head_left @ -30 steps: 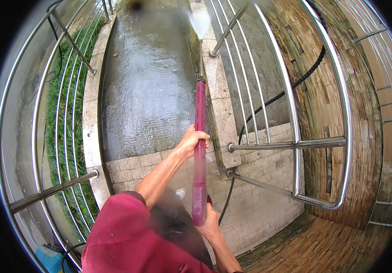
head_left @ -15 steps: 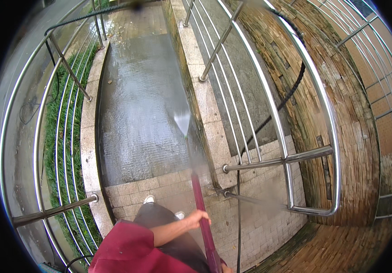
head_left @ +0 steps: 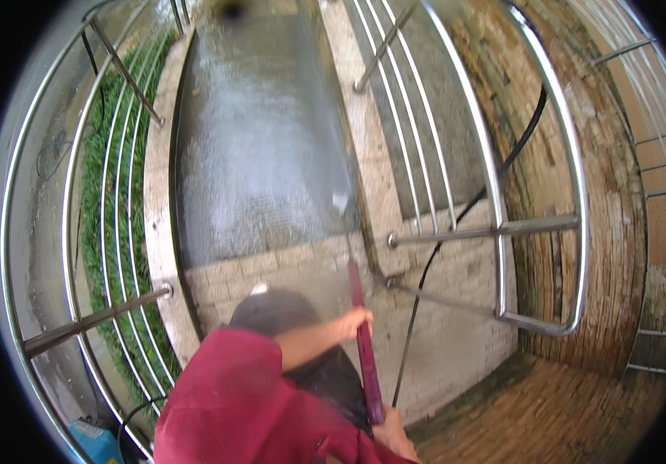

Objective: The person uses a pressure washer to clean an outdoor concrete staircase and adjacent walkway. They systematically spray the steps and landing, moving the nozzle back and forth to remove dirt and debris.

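My left hand (head_left: 355, 323) is wrapped round the middle of a long maroon pressure washer wand (head_left: 366, 359). At the wand's rear end my right hand (head_left: 395, 435) grips it, close to the lower edge of the picture. Ahead, the wand narrows to a thin lance, and a white fan of water spray (head_left: 340, 203) leaves its tip. The spray meets the wet grey ramp (head_left: 259, 155) beside its right curb. Thin mist blurs the lance and the paving around it.
Steel railings stand on the left (head_left: 70, 263) and right (head_left: 468, 100). A black hose (head_left: 418, 301) runs past the right railing. Grass (head_left: 97, 240) borders the left curb (head_left: 161, 232). A stone wall (head_left: 580, 255) rises at right. A blue machine (head_left: 95, 441) sits at lower left.
My view has shifted, and the wand and spray now appear farther right. The spray meets the ramp nearer its front edge. More of my right hand and the blue machine show.
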Motion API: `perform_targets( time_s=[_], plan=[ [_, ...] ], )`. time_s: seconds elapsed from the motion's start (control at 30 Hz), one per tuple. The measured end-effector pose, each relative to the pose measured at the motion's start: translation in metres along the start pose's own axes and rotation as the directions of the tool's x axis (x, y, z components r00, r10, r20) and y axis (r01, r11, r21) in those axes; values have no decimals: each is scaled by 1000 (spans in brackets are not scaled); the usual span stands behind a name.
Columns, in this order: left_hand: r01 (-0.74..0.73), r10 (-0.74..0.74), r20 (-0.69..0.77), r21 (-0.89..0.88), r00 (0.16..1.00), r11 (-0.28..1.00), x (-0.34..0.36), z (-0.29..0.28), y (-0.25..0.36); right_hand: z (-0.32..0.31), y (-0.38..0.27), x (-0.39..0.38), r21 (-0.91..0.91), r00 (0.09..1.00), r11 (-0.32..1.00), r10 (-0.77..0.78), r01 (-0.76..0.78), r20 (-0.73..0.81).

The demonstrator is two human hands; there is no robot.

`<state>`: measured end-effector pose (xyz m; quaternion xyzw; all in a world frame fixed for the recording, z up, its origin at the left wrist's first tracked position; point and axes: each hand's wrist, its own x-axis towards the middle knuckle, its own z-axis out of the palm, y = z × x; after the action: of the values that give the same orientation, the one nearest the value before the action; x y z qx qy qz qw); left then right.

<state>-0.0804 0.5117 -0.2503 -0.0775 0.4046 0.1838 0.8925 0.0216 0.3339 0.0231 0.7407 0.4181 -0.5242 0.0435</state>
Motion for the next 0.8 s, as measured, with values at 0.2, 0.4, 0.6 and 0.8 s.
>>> perform_targets(
  time_s=[0.2,0.4,0.6,0.8],
  plan=[
    [-197,189,-135,-43,973,980,-41,20,34,9,-6,3,-8,982,986,-165,165,-88],
    [-116,95,-144,-144,985,983,-66,31,-2,-28,-12,-33,-163,999,986,-44,42,-10],
    [-4,-13,-69,-236,998,972,-35,35,-24,-56,-23,-30,-261,994,963,88,-69,63],
    [-139,130,-77,-111,988,984,31,15,36,-29,-21,56,-202,998,978,58,-51,30]
  ],
)
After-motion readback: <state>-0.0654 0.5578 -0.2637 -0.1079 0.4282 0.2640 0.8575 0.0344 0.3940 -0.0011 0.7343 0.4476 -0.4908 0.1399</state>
